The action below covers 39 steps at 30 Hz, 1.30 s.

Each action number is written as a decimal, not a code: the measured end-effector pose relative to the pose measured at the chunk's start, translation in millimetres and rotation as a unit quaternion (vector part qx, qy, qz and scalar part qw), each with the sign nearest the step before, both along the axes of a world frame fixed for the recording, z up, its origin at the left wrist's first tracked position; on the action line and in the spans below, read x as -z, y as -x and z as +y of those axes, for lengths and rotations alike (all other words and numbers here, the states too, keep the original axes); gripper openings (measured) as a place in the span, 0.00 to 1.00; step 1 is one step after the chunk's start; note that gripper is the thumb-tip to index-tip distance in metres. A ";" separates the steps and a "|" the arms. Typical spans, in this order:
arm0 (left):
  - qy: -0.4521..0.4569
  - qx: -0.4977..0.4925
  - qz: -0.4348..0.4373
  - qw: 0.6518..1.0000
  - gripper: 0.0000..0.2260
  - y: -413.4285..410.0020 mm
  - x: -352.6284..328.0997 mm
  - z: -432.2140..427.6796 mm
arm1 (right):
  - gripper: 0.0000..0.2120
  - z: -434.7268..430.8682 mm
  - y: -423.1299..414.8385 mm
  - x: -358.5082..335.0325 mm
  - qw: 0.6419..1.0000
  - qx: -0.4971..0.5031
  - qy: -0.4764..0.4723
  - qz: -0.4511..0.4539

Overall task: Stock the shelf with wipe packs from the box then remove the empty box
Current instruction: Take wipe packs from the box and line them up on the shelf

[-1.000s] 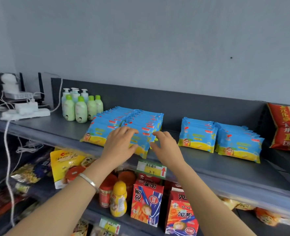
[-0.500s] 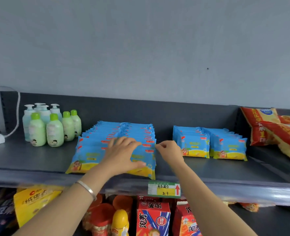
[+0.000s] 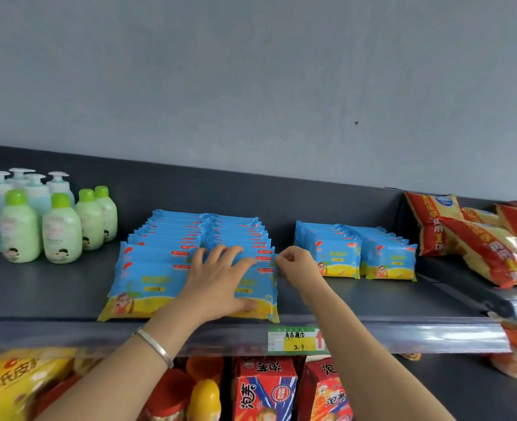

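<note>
Two long rows of blue-and-yellow wipe packs (image 3: 151, 268) lie overlapped on the dark grey top shelf (image 3: 357, 305). My left hand (image 3: 217, 278) lies flat with spread fingers on the front packs of the right-hand row. My right hand (image 3: 296, 265) has curled fingers pinching the right edge of a pack in that same row. Two shorter rows of the same wipe packs (image 3: 357, 256) sit farther right. No box is in view.
Green and pale blue bottles (image 3: 44, 220) stand at the shelf's left. Red-and-yellow snack bags (image 3: 479, 235) lie on the right. A price tag (image 3: 293, 338) hangs on the shelf's front rail. Below are red cartons (image 3: 266, 390), a yellow bottle (image 3: 205, 399) and a yellow bag (image 3: 17, 381).
The view has swung right and closer to the top shelf. My right hand went from flat beside the packs to pinching the row's right edge. My left hand stays on the front packs.
</note>
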State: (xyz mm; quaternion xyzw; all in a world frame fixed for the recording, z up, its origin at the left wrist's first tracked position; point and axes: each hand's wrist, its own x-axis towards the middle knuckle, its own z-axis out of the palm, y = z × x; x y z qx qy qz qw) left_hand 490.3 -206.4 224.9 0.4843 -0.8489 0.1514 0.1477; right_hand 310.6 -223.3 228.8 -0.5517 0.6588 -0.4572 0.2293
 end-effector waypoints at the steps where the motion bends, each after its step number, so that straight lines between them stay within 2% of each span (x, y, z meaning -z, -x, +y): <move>1: -0.001 -0.005 0.004 1.000 0.36 0.3 0.0 -0.3 | 0.06 -0.2 1.0 0.2 1.000 -0.006 0.000 0.007; 9: 0.021 -0.033 0.045 0.998 0.38 13.5 2.4 1.2 | 0.07 -5.1 7.4 1.4 0.996 -0.033 0.001 -0.085; 16: 0.027 -0.044 0.030 0.998 0.38 15.2 1.6 -1.3 | 0.06 -10.8 15.0 2.8 0.994 -0.060 0.001 -0.090; 23: 0.016 -0.080 0.045 0.996 0.44 9.8 -6.2 -13.1 | 0.04 -26.7 24.4 -0.4 0.994 -0.050 0.024 -0.093; 25: 0.008 -0.089 0.044 0.995 0.41 11.8 -11.1 -17.3 | 0.05 -32.8 26.3 -1.6 0.995 -0.051 0.027 -0.083; 29: -0.022 -0.106 0.054 0.993 0.27 17.0 -26.8 -33.6 | 0.09 -50.4 30.1 -6.2 0.997 -0.048 0.026 -0.058; 34: -0.079 -0.125 0.045 0.988 0.24 23.9 -45.1 -65.0 | 0.11 -77.9 31.7 -18.4 0.997 -0.067 0.031 -0.017; 39: -0.114 -0.138 0.045 0.983 0.22 26.9 -54.3 -88.2 | 0.10 -108.1 30.5 -30.1 0.994 -0.090 0.032 0.049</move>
